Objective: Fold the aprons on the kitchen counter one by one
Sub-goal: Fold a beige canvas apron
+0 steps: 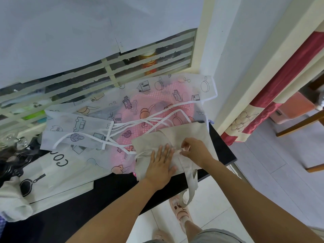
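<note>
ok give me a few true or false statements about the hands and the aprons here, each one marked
1. The left hand lies flat on the beige apron. True.
2. The right hand rests idle on the counter. False: it pinches a thin tie of the beige apron.
3. The printed sheer apron is folded into a neat square. False: it lies spread out behind the beige apron, its white ties loose.
4. A beige strap hangs over the counter's front edge. True.
5. The counter is white. False: it is black.
</note>
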Action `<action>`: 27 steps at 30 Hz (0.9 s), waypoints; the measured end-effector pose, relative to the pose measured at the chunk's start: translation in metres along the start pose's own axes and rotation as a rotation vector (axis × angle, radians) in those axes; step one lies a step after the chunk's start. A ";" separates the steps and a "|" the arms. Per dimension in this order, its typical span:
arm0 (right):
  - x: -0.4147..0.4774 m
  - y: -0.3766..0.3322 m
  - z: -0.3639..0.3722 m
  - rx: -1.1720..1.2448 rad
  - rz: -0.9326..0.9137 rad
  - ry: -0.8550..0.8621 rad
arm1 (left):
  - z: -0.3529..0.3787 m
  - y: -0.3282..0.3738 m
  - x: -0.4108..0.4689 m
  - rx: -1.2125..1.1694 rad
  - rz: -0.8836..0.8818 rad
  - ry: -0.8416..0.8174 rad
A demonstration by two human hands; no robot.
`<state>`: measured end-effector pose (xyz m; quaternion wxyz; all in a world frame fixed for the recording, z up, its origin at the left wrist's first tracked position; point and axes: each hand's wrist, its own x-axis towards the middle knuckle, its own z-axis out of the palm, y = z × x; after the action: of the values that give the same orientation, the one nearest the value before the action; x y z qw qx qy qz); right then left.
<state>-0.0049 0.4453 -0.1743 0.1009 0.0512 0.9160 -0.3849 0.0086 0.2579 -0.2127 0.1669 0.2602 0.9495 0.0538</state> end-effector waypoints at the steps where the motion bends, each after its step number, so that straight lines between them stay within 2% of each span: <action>1: -0.004 0.004 -0.003 0.014 0.050 0.076 | 0.002 -0.002 0.000 0.010 0.001 -0.030; 4: -0.017 0.018 -0.015 0.015 0.312 0.379 | 0.006 0.003 0.002 -0.044 0.068 -0.055; 5: -0.020 0.021 -0.019 0.064 0.414 0.421 | 0.005 0.005 0.003 -0.058 0.073 -0.051; 8: -0.027 0.032 -0.024 0.266 0.619 0.324 | 0.007 0.011 0.005 -0.074 0.051 -0.060; 12: -0.026 0.047 -0.029 0.252 0.685 0.186 | 0.006 0.013 0.005 -0.102 0.029 -0.060; 15: -0.028 0.044 -0.035 0.214 0.635 0.143 | 0.003 0.015 0.006 -0.159 0.031 -0.080; 21: -0.044 -0.013 -0.041 0.245 0.181 0.084 | 0.001 0.018 0.008 -0.065 0.028 -0.128; 23: -0.051 -0.034 -0.030 0.279 0.095 0.028 | -0.002 0.015 0.008 -0.093 0.001 -0.129; 25: -0.056 -0.050 -0.016 0.361 0.102 -0.021 | -0.013 0.013 0.008 -0.251 -0.031 -0.155; 27: -0.056 -0.063 -0.005 0.413 0.094 -0.046 | -0.032 0.010 0.006 -0.629 -0.120 -0.128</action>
<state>0.0377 0.4039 -0.1146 0.1270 0.1049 0.8116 -0.5605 -0.0027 0.2691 -0.1824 0.3012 0.1424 0.8876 0.3182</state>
